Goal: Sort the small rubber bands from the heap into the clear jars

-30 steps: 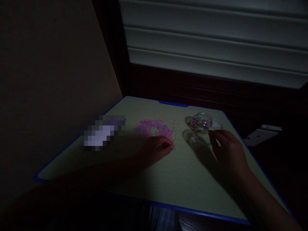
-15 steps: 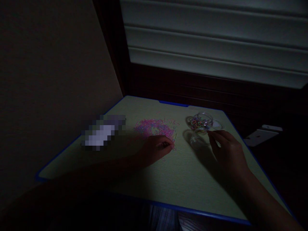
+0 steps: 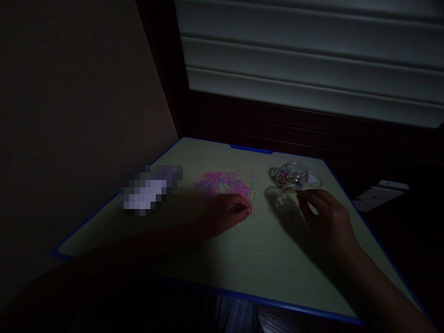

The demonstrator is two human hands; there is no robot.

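My left hand (image 3: 225, 217) is closed in a pinch at the near right edge of a loose pile of small pink and purple rubber bands (image 3: 211, 179). Whatever sits between those fingertips is too small and dark to make out. On the right, my right hand (image 3: 331, 217) pinches thumb against fingers at the rim of a clear open container (image 3: 285, 200); what it holds, if anything, does not show. Just behind stands a clear round jar (image 3: 292, 175) with multicoloured bands inside. A clear round lid (image 3: 315, 179) lies beside that jar.
The light table (image 3: 270, 263) has a blue edge. A pixelated pale object (image 3: 145, 192) lies at its left side. Beyond the right edge, a white phone-like box (image 3: 376, 199) is in the dark. A wall rises on the left, and a slatted panel (image 3: 305, 60) stands behind.
Both hands hold nearly the same poses and places. The whole view has shifted very slightly; the pile and the containers look unchanged.
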